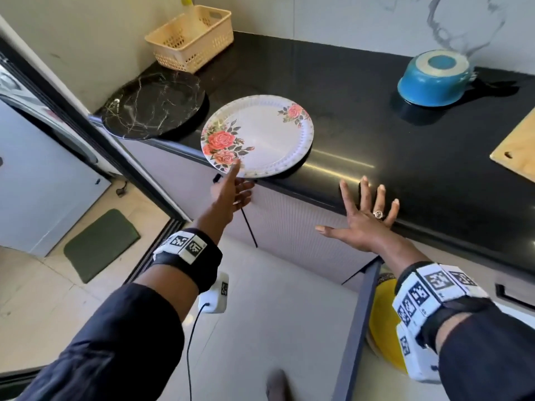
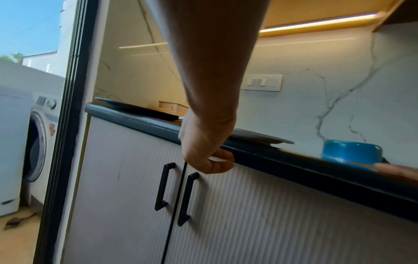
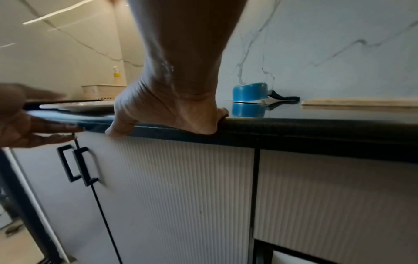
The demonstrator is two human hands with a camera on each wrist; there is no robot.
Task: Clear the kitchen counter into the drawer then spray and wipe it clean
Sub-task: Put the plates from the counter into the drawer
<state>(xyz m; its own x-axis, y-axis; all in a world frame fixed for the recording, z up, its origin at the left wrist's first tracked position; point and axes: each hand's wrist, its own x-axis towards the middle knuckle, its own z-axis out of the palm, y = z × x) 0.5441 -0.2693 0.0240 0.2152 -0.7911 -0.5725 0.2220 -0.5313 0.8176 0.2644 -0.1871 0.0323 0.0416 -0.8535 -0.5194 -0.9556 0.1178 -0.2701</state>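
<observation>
A white plate with red roses [image 1: 260, 137] lies on the black counter [image 1: 376, 134], its near rim hanging over the front edge. My left hand [image 1: 238, 183] reaches up to it: the thumb tip touches the rim from above, and the fingers spread below the overhang without closing on it. My right hand [image 1: 367, 209] is spread flat, fingers resting on the counter's rounded front edge. The right wrist view shows that hand [image 3: 169, 114] draped over the edge, the plate [image 3: 86, 107] to its left. A spray bottle [image 3: 116, 74] stands in the back corner.
A black marbled plate [image 1: 153, 108], a beige basket [image 1: 191, 39], an upturned blue pot [image 1: 434, 79] and a wooden board [image 1: 518, 146] also sit on the counter. Below my right arm a drawer [image 1: 359, 314] stands open with something yellow [image 1: 385, 322] inside. Ribbed cabinet doors [image 2: 248, 214] have black handles.
</observation>
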